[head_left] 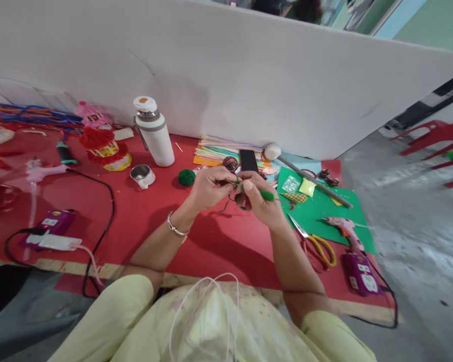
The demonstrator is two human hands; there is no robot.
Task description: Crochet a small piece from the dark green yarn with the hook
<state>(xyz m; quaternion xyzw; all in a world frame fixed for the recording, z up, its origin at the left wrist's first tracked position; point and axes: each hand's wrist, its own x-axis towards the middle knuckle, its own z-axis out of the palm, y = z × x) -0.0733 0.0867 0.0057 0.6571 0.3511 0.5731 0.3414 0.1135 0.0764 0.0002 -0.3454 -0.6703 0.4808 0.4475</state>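
Note:
Above the middle of the red table (226,241), my two hands meet around a small piece of dark green yarn work (241,201). My left hand (213,187) pinches green yarn between thumb and fingertips. In my right hand (262,198) is a green-handled tool (264,193), with the thumb on top and its thin tip pointing toward my left fingers. Loose yarn hangs below the hands. Just left of my left hand lies a dark green yarn ball (186,177). My fingers partly hide the tool's tip and the yarn work.
A white bottle (156,136) and a metal cup (141,175) stand at the left. Scissors (311,241), a pink glue gun (345,229) and a purple box (360,274) are at the right. A black phone (248,161) lies behind my hands; a white board (226,75) rises beyond.

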